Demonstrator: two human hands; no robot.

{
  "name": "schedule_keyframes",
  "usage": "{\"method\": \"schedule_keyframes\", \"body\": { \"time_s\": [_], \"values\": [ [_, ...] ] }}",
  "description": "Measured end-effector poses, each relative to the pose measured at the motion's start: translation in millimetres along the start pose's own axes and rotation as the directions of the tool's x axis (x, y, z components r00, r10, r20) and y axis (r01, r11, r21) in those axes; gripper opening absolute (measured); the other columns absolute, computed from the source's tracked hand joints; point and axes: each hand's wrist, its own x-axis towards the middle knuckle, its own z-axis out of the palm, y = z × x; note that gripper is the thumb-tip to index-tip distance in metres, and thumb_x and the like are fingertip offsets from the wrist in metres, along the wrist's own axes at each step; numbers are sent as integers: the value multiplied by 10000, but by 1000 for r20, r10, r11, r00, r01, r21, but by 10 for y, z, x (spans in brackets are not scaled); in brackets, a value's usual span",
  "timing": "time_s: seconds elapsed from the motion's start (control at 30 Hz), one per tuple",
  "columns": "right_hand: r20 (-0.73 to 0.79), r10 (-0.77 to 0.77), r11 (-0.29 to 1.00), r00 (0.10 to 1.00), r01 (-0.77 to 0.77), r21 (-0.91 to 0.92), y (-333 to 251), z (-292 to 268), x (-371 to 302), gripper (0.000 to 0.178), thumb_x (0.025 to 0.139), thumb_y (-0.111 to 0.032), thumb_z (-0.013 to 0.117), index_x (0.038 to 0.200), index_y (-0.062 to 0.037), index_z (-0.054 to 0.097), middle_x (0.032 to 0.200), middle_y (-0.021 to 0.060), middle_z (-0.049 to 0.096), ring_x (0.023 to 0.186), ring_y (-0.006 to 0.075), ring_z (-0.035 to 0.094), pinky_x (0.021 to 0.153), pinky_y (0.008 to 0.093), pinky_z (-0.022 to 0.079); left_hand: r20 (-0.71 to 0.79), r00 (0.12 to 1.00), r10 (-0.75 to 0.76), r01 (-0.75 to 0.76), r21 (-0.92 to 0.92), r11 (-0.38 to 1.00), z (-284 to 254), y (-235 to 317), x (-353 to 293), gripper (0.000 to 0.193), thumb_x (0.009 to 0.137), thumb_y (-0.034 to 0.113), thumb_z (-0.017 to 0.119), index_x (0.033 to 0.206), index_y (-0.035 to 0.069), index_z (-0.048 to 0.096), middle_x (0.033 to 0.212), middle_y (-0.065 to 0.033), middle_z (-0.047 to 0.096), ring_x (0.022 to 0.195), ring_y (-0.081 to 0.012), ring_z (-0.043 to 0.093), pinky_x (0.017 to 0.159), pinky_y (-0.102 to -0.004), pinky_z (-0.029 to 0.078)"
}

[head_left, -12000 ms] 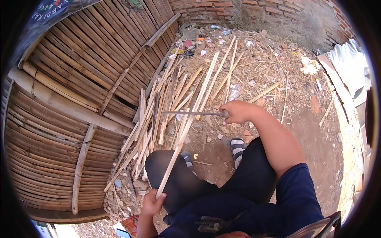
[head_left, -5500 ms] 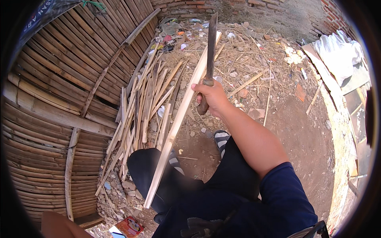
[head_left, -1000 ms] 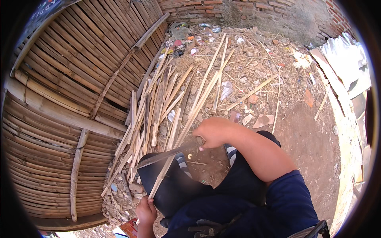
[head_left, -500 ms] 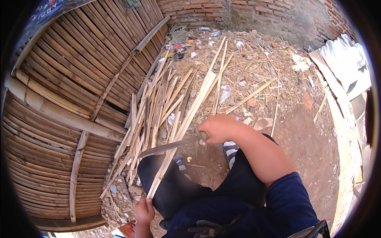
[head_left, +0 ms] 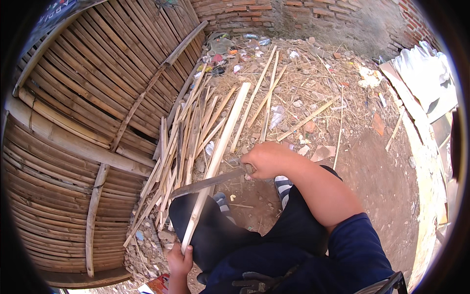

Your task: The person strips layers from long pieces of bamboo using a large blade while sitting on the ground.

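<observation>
The bamboo strip has swung left and rolled, turning a broad pale face up under the machete.
Half a second ago the far end of the bamboo strip [head_left: 228, 127] pointed further right; now it stands left of the loose strips [head_left: 254, 100] on the littered ground [head_left: 377, 176], near the pile of split bamboo [head_left: 183, 130] by the slatted wall [head_left: 93, 59]. The left hand [head_left: 180, 259] grips the near end, and the strip passes over the left knee [head_left: 182, 211]. The right hand [head_left: 267, 159] is closed around the handle of the machete [head_left: 227, 176], whose blade lies across the strip much as before. The turn seems to offer a different surface to the edge, suggesting that the strip is being dressed side by side.
</observation>
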Motion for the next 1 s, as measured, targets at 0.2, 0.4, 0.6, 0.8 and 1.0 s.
{"method": "schedule_keyframes", "body": {
  "time_s": [0.2, 0.4, 0.6, 0.8, 1.0],
  "values": [
    [-169, 240, 958, 956, -205, 200, 542, -259, -30, 433, 825, -392, 818, 1044, -36, 707, 815, 190, 699, 841, 381, 707, 754, 485, 550, 128, 990, -52, 71, -148, 986, -114, 192, 28, 404, 1003, 362, 668, 799, 26, 576, 583, -98, 549, 545, -170, 542, 522, -360, 445],
    [-163, 240, 956, 957, -203, 213, 142, -269, -1, 379, 826, -353, 814, 1041, -58, 715, 852, 183, 709, 915, 383, 712, 802, 488, 557, 122, 992, -44, 64, -166, 984, -136, 619, 326, 387, 943, 337, 763, 806, 25, 579, 599, -78, 583, 553, -167, 559, 541, -353, 470],
    [-65, -121, 992, 991, 120, -31, -104, -76, -56, 366, 844, -391, 787, 977, -63, 692, 757, 191, 685, 813, 415, 696, 738, 512, 544, 154, 986, -62, 83, -133, 988, -10, 688, 519, 345, 905, 278, 809, 825, 16, 598, 614, -91, 620, 553, -168, 589, 543, -342, 478],
    [-389, 372, 923, 843, -292, 250, 670, -267, -28, 450, 835, -374, 826, 1076, -15, 700, 777, 202, 693, 784, 388, 701, 732, 475, 546, 167, 984, -66, 87, -119, 989, -18, 699, 522, 340, 891, 266, 824, 822, 18, 602, 608, -80, 620, 545, -160, 592, 535, -334, 477],
    [-116, -25, 999, 993, 22, -29, -83, 24, -1, 382, 853, -397, 794, 1001, -61, 690, 781, 202, 689, 802, 415, 697, 715, 507, 536, 175, 981, -82, 104, -122, 987, -19, 683, 531, 359, 864, 274, 848, 801, 29, 593, 607, -84, 617, 549, -155, 590, 534, -334, 477]
  ]
}}
